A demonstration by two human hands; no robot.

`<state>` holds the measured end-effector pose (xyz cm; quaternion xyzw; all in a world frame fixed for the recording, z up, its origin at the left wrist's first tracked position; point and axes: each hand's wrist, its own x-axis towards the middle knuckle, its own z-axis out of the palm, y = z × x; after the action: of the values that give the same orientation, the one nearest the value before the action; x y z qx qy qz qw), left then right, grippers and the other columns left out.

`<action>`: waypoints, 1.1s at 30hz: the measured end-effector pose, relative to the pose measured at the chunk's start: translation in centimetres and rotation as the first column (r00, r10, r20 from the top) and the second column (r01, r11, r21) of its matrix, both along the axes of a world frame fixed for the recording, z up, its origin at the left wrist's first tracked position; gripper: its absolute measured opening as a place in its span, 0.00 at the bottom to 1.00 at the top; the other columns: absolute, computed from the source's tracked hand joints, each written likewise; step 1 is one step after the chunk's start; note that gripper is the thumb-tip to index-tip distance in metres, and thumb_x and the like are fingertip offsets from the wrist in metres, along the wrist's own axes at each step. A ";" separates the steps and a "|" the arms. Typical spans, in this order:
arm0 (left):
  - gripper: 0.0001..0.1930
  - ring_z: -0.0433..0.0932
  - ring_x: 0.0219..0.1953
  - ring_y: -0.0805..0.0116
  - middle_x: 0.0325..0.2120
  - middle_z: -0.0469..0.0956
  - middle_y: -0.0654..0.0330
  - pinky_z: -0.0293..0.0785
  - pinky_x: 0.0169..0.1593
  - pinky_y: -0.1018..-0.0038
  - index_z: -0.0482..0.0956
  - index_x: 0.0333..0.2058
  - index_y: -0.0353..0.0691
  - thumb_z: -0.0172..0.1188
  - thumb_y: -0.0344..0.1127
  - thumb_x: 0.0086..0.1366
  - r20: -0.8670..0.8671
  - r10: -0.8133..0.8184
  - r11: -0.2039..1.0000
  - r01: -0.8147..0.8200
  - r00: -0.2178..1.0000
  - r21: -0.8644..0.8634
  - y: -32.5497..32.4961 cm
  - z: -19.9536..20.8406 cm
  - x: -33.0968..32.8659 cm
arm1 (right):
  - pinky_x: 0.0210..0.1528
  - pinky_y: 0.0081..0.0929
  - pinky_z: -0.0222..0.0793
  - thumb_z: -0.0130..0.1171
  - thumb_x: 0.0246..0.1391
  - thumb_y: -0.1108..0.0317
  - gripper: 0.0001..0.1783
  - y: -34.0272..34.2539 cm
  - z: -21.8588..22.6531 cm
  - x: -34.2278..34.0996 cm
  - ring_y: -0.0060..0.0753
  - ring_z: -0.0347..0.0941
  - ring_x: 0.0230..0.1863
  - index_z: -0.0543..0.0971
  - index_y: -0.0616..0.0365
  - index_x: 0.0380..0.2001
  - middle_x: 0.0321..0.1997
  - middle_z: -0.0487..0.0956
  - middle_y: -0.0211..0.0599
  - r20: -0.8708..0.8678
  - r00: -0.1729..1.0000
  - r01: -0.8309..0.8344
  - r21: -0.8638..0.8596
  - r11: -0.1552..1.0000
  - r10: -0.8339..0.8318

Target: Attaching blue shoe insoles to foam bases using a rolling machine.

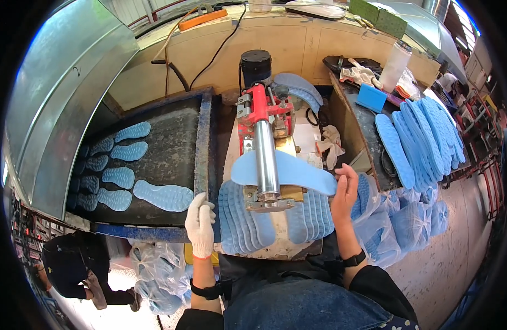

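Note:
A light blue insole [305, 175] lies crosswise under the shiny metal roller [266, 159] of a red-framed press machine [259, 107]. My bare right hand [347, 192] is closed at the insole's right end, thumb and fingers about its edge. My left hand [199, 228], in a white knit glove, is beside the dark belt's right border. Its fingers are loosely bent and apart, with nothing seen in them. Close to its fingertips, a blue insole [163, 196] lies flat on the belt [165, 148]. Below the roller stand two rows of blue insoles, a left row [245, 220] and a right row [311, 217].
Several more insoles [129, 152] lie on the belt, before a sheet-metal hood [72, 82]. On the right bench are a stack of insoles [429, 140], a blue block [371, 98] and a bottle [396, 66]. Plastic bags [410, 225] sit on the floor. Another person [80, 269] is at lower left.

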<state>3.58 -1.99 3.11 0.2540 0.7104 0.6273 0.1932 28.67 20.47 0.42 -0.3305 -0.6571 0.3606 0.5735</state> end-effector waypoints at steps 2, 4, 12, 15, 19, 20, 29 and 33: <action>0.21 0.76 0.40 0.69 0.45 0.76 0.53 0.74 0.44 0.74 0.68 0.59 0.32 0.43 0.36 0.72 -0.179 0.082 0.975 -0.042 0.981 0.219 -0.1 -0.3 0.1 | 0.48 0.25 0.66 0.45 0.66 0.72 0.11 -0.1 -1.0 -0.3 0.27 0.68 0.43 0.72 0.62 0.48 0.43 0.74 0.32 -0.118 0.992 0.024 -0.206 0.978 -0.050; 0.23 0.73 0.49 0.63 0.51 0.72 0.50 0.70 0.53 0.69 0.65 0.60 0.30 0.41 0.38 0.73 -0.324 0.086 0.954 0.016 0.942 0.300 1.4 1.2 0.8 | 0.47 0.25 0.66 0.46 0.66 0.71 0.11 -0.3 -2.8 -0.6 0.26 0.68 0.41 0.72 0.62 0.48 0.42 0.74 0.33 -0.016 0.999 0.030 -0.170 0.985 -0.033; 0.34 0.58 0.66 0.53 0.64 0.58 0.46 0.50 0.68 0.63 0.53 0.66 0.30 0.35 0.54 0.74 -0.426 -0.194 0.926 0.308 0.884 0.217 8.5 3.1 0.4 | 0.49 0.41 0.68 0.66 0.47 0.69 0.22 -3.7 -6.6 -3.0 0.56 0.69 0.48 0.72 0.67 0.44 0.51 0.72 0.51 0.735 0.678 -0.179 0.137 0.974 0.021; 0.39 0.61 0.63 0.57 0.61 0.62 0.49 0.52 0.68 0.63 0.49 0.69 0.36 0.28 0.64 0.72 -0.176 -0.254 0.931 0.289 0.951 0.224 7.7 1.3 1.3 | 0.49 0.46 0.68 0.69 0.41 0.70 0.27 -3.8 -7.5 -3.2 0.56 0.68 0.49 0.71 0.70 0.45 0.51 0.71 0.49 0.746 0.666 -0.170 0.132 0.977 0.015; 0.39 0.64 0.59 0.63 0.55 0.67 0.54 0.54 0.66 0.65 0.52 0.68 0.39 0.28 0.65 0.72 -0.055 -0.268 0.929 0.274 0.962 0.249 6.5 -1.3 1.4 | 0.50 0.44 0.68 0.69 0.38 0.71 0.30 -3.2 -7.9 -2.7 0.56 0.67 0.49 0.73 0.62 0.49 0.49 0.71 0.50 0.812 0.583 -0.206 0.125 0.970 0.019; 0.38 0.63 0.60 0.63 0.56 0.67 0.54 0.54 0.66 0.66 0.53 0.68 0.40 0.29 0.64 0.72 0.039 -0.307 0.916 0.284 0.951 0.284 6.2 -1.9 1.6 | 0.49 0.45 0.67 0.70 0.36 0.72 0.31 -3.2 -8.2 -2.4 0.57 0.67 0.50 0.74 0.57 0.49 0.49 0.71 0.49 0.812 0.584 -0.199 0.142 0.970 0.001; 0.34 0.60 0.65 0.63 0.64 0.62 0.53 0.50 0.69 0.69 0.57 0.65 0.31 0.32 0.55 0.76 0.384 -0.325 0.932 0.224 0.864 0.285 0.5 -4.0 4.2 | 0.52 0.49 0.67 0.71 0.36 0.66 0.25 -3.0 -9.0 -2.5 0.59 0.69 0.51 0.79 0.57 0.43 0.48 0.75 0.51 0.806 0.591 -0.160 0.130 0.979 -0.010; 0.32 0.71 0.57 0.65 0.58 0.70 0.55 0.64 0.63 0.66 0.63 0.63 0.36 0.38 0.57 0.74 0.800 -0.318 0.919 -0.044 0.510 0.393 -0.9 -0.8 5.3 | 0.50 0.48 0.67 0.72 0.36 0.66 0.25 -2.7 -9.9 -2.3 0.59 0.70 0.50 0.79 0.57 0.43 0.47 0.76 0.50 0.768 0.639 -0.184 0.207 0.961 -0.043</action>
<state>8.92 -2.88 2.31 0.0022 0.3723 0.7723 0.5147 26.40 17.74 -9.50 -0.3456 -0.8922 0.1177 0.2658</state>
